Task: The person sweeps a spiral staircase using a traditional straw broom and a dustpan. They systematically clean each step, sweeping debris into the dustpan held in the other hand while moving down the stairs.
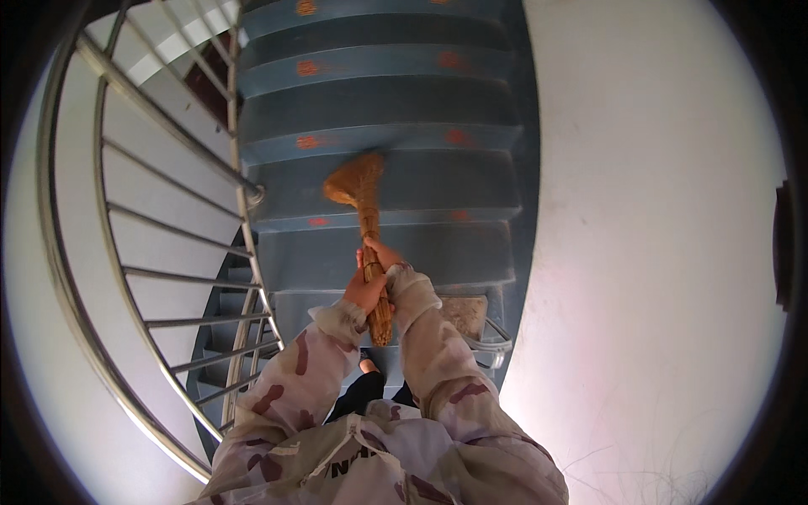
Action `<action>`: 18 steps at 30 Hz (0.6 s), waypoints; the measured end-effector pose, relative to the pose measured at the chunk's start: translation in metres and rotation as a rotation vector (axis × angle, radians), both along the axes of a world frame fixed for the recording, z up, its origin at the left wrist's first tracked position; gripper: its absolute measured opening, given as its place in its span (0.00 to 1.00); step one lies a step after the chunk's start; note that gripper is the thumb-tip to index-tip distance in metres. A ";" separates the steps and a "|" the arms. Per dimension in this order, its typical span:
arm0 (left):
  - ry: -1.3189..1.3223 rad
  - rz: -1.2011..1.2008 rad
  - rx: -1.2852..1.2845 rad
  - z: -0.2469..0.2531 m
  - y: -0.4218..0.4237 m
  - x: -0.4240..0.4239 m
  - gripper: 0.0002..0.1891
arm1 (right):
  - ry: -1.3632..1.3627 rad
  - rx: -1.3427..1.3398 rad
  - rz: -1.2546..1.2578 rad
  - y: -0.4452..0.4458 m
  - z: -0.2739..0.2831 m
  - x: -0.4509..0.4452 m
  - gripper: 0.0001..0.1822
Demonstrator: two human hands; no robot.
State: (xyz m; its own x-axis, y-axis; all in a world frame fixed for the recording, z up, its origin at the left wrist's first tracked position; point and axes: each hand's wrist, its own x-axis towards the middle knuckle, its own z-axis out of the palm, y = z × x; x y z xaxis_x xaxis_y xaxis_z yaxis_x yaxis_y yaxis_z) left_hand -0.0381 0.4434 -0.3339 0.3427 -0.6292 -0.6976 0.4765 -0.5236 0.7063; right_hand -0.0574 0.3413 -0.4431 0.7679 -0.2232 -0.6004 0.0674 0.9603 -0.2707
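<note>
Both hands grip the handle of a short straw broom [369, 221] held in front of my body. My left hand [364, 292] wraps the lower handle, close to its bound butt end. Higher up the stick, nearer the bristles, my right hand [382, 254] is closed around it. The fanned head points away from me over a grey stair tread [442, 180], close to the riser behind it. Its tip is blurred, and I cannot tell whether it touches the step.
Grey stairs rise ahead, with orange-red marks on the risers [307, 142]. A curved metal railing [177, 154] borders the left, with lower steps [230, 306] beyond it. A white wall [644, 189] stands right. Beside my right forearm lies a flat beige dustpan-like object [464, 314] with metal tubing.
</note>
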 end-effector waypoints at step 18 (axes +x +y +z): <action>0.084 -0.866 0.008 0.040 -0.054 -0.124 0.33 | 0.239 0.021 -0.915 -0.005 0.038 -0.198 0.08</action>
